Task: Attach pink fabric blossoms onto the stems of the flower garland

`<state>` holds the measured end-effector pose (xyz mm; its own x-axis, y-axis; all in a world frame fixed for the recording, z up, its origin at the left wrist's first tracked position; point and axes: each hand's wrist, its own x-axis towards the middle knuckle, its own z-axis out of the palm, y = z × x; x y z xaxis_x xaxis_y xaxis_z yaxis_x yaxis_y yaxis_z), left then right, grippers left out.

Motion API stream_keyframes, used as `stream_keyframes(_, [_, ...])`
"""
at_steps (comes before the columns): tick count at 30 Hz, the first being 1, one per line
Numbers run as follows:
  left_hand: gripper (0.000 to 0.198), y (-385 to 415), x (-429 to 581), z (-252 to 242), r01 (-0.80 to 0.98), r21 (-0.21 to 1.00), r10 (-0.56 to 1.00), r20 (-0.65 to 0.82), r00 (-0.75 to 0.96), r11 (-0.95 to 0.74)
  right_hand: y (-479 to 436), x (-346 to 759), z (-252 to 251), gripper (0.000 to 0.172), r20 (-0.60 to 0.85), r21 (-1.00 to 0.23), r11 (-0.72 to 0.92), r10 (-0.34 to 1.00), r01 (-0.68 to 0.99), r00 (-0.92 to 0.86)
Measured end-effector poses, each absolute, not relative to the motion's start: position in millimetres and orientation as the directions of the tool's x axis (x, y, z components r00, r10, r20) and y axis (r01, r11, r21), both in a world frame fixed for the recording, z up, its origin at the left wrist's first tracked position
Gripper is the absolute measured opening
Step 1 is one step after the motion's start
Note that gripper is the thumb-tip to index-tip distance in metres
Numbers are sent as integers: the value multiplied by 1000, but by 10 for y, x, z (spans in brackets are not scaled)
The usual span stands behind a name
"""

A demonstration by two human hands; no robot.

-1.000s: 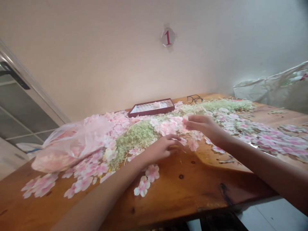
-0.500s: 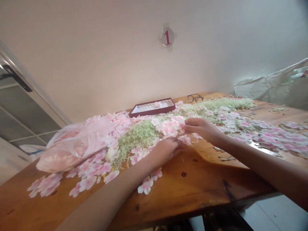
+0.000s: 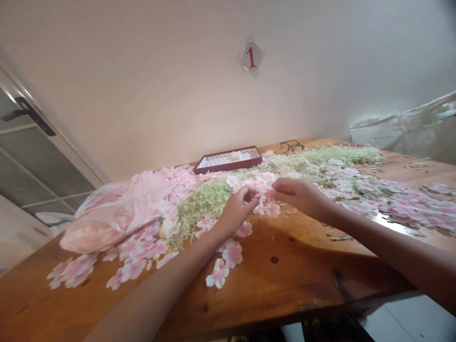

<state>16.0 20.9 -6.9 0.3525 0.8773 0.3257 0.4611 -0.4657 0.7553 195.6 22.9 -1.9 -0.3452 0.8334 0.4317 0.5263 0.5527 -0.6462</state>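
Note:
My left hand (image 3: pixel 238 208) is raised over the near side of the pile, thumb and fingers drawn together in a pinch. Whatever sits between those fingertips is too small to make out. Just to the right, my right hand (image 3: pixel 302 197) has its fingers pressed together on a pink artificial flower (image 3: pixel 272 209), partly covered by the fingertips. The two hands are a short gap apart. Behind and left of them lies a heap of green plastic stems (image 3: pixel 204 199). Pale pink fabric blossoms (image 3: pixel 231 254) lie loose below my left wrist.
A filled clear plastic bag (image 3: pixel 107 218) rests on the wooden table (image 3: pixel 285 285) at left. By the wall are a dark red tray (image 3: pixel 228 164) and eyeglasses (image 3: pixel 292 147). More blossoms (image 3: pixel 402 204) spread rightward. A white sack (image 3: pixel 399 128) stands at far right.
My left hand has lifted and turned, its fingers now pinched near the right hand. The right hand stays nearly in place at the pink flower. The view has shifted slightly.

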Motion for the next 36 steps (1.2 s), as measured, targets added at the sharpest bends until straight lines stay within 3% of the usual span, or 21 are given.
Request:
stream_keyframes(8, [24,164,238,-7,284,906,912,205,354,-314,214,1949,-19,23,425,-654,551,834,519,-350])
stream_keyframes(18, [24,159,246,-31,238,927,928,210,309,-289,212,1941,-36,21,422,-714,546,835,438,-352])
stream_keyframes(26, [23,157,246,-57,250,921,924,216,316,-300,190,1943,-16,20,446,-626,568,823,534,-352])
stream_keyframes(36, [23,142,259,-22,247,935,938,178,298,-256,191,1946,-18,17,449,-626,573,820,529,-355])
